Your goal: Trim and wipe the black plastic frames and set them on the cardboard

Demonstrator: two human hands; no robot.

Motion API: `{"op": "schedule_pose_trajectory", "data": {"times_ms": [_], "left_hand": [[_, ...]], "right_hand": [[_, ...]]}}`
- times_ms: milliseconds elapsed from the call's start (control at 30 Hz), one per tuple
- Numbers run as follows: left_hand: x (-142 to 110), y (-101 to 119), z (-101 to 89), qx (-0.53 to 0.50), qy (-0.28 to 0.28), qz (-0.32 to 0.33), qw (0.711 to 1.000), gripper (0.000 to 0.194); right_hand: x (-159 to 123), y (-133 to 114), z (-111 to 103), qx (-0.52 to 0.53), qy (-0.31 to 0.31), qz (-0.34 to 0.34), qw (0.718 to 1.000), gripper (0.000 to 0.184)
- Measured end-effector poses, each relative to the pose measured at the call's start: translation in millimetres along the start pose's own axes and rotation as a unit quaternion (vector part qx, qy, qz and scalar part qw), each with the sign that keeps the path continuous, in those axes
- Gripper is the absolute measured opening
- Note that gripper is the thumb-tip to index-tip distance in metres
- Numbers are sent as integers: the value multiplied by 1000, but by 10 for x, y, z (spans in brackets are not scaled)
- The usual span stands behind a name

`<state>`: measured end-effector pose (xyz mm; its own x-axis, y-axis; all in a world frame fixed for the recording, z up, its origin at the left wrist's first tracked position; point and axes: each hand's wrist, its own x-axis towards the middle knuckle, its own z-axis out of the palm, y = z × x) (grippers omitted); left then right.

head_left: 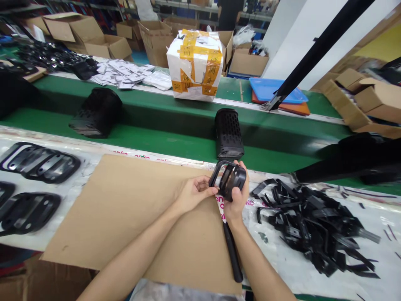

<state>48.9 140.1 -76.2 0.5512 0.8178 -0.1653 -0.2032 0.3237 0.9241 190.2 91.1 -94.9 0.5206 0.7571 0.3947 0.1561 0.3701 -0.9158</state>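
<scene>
1. My left hand [199, 192]: fingertips pinched at the lower edge of a black frame [232, 179].
2. My right hand [238, 192]: wrapped round that frame's right side, above the cardboard sheet [140, 209].
3. Black handle [232, 253]: beside my right forearm.
4. Black strips [316, 225]: heaped, right.
5. Perforated black case [229, 133]: on the green belt [175, 146], beyond.

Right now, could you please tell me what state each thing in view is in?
Right hand: gripping the black part.
Left hand: fingers and thumb closed at the part's edge.
Cardboard sheet: lying flat.
Black strips: heaped loosely.
White box: taped shut.
Carton beside the pillar: open.
Blue tray: lying on an orange one.
</scene>
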Motion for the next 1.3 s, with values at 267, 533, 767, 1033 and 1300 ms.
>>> {"op": "schedule_pose_trajectory", "data": {"times_ms": [267, 533, 767, 1033, 1300], "left_hand": [[12, -60, 21, -12, 4, -1, 1000, 52], [9, 7, -7, -37, -21, -18, 999, 47], [10, 46, -73, -166, -66, -111, 978, 46], [8, -44, -57, -234, -66, -160, 957, 45], [-4, 16, 0, -285, -45, -165, 943, 45]], "right_hand": [[-8, -14, -19, -54, 2, -85, 995, 75], [11, -11, 0, 18, 33, -45, 998, 74], [-25, 27, 17, 103, 21, 45, 993, 67], [-44, 80, 11, 93, 13, 52, 994, 72], [-37, 67, -1, 102, 14, 79, 992, 78]]}}
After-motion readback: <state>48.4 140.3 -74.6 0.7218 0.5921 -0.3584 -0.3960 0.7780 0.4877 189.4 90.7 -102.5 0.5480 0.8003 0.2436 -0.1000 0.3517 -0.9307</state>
